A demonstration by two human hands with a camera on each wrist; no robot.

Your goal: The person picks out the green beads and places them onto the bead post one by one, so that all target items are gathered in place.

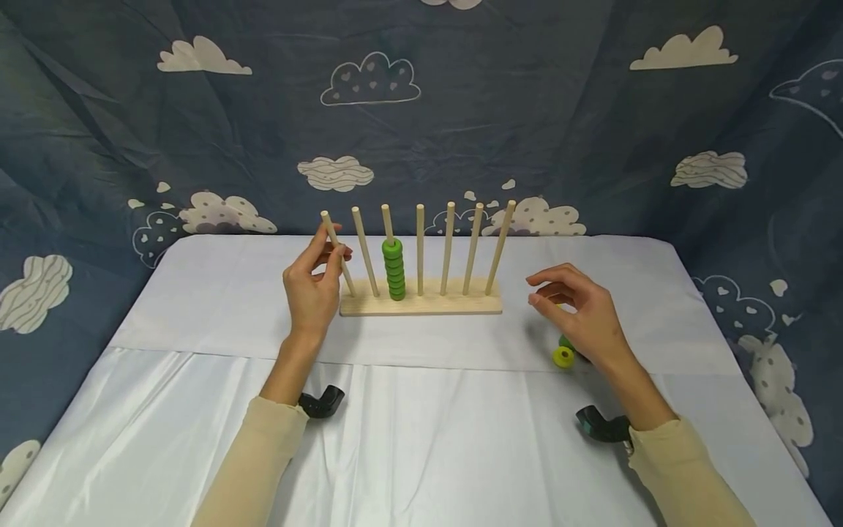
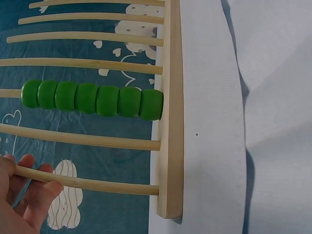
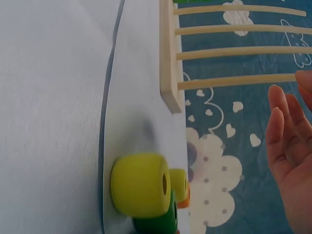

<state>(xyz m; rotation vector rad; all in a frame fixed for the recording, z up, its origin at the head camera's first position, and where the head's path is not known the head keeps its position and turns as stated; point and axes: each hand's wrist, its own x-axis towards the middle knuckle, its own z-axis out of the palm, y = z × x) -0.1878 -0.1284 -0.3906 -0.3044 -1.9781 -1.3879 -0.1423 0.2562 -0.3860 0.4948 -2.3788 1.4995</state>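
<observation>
A wooden rack has a flat base and a row of several upright pegs. Near its top, the leftmost peg is held between the thumb and fingers of my left hand. A stack of several green beads fills the lower part of the third peg from the left. My right hand hovers to the right of the rack with loosely bent fingers and nothing between them. Under it lie a yellow bead, a green bead, a second yellow bead and an orange one, partly hidden.
The rack stands toward the back of a table with a white cloth. Behind it hangs a dark blue curtain with cloud prints. A black wrist device sits on each wrist, by the beige sleeves.
</observation>
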